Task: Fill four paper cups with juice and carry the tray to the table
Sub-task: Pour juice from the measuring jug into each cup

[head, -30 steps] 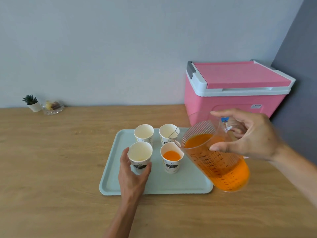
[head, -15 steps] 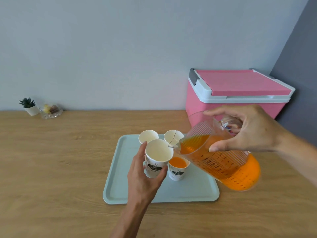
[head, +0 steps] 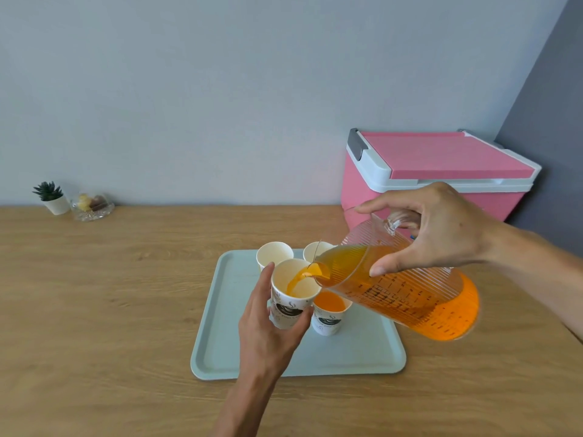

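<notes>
Two bare hands were at work over one pale green tray (head: pixel 220 357) that lay flat on a wooden table (head: pixel 94 310). The left hand (head: pixel 268 335) was wrapped around one paper cup (head: pixel 288 310), thumb on its left side and fingers under its right, holding it lifted above the tray's middle and slightly tilted. The right hand (head: pixel 438 228) gripped the handle of one clear ribbed jug (head: pixel 410 298), thumb pressed on its near wall; the jug was tipped down to the left, its spout over the held cup's rim. A stream of orange juice (head: pixel 296 279) ran from the spout into that cup, and the jug itself was roughly half full of it. Four cups were in sight in all: the held one, one filled cup (head: pixel 328 320) standing on the tray just right of and touching or nearly touching the held one, and two at the tray's far edge, a far left cup (head: pixel 273 252) that looked empty and a far right cup (head: pixel 315 249) largely hidden by the jug, its contents impossible to tell. At the far right of the table stood one pink cooler (head: pixel 441 171) with its lid shut, against the wall. At the far left sat one small potted plant (head: pixel 52 197) and, just beside it, one glass dish (head: pixel 91 206) with small items too blurred to name
</notes>
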